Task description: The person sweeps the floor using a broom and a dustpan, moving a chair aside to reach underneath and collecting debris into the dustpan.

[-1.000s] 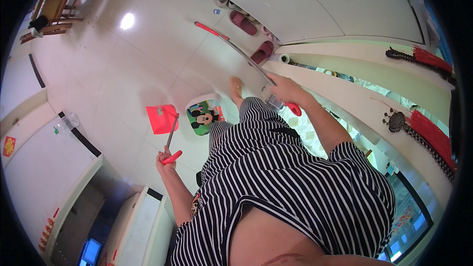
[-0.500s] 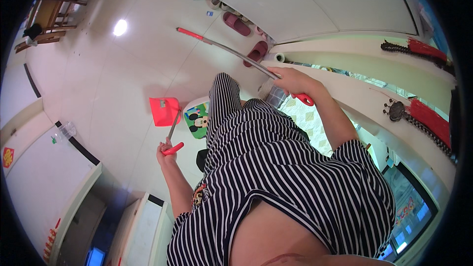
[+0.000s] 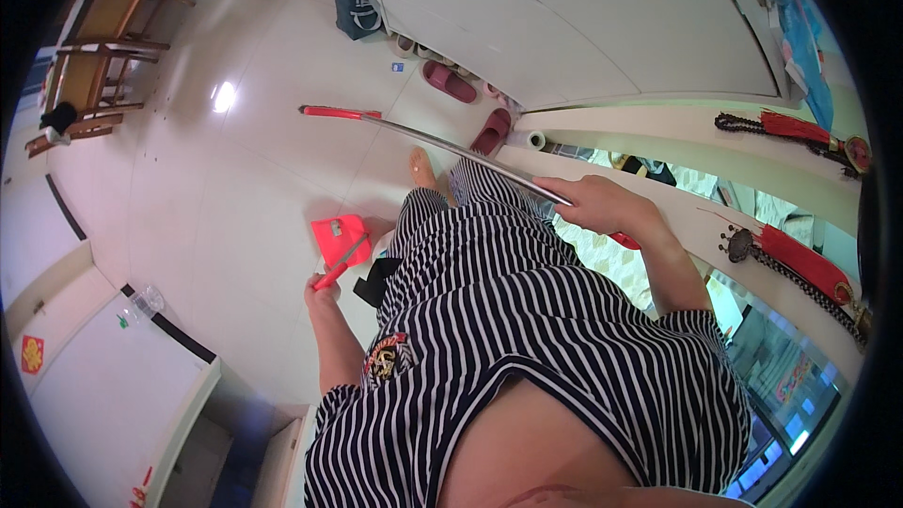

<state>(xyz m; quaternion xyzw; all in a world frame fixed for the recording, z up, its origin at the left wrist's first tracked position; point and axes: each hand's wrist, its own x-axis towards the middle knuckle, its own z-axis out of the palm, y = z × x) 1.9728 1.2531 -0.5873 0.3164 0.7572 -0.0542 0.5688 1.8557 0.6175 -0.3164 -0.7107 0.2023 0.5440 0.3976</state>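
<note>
My right hand [image 3: 609, 207] is closed round the silver shaft of a long broom [image 3: 451, 146]. Its narrow red end points far left over the floor, seen nearly edge-on, so its bristles cannot be made out. A bit of its red grip shows behind my wrist. Lower on the left, my left hand [image 3: 324, 292] is closed on the red grip of a dustpan [image 3: 339, 233]. The dustpan's red pan is just beyond that hand, beside my striped trouser leg. Whether the pan touches the floor I cannot tell.
Maroon slippers [image 3: 450, 82] and other shoes line the foot of a white cabinet [image 3: 564, 9]. A dark bag [image 3: 357, 0] stands at its corner. Wooden chairs [image 3: 103, 23] are far left. A small blue item [image 3: 397, 67] lies on the tiles. Red tassels [image 3: 804, 259] hang at right.
My bare foot has come into view as my legs shifted forward. The broom's red end has swung left and nearer. The dustpan has moved right and nearer, close to my leg, mostly covering the cartoon-printed stool.
</note>
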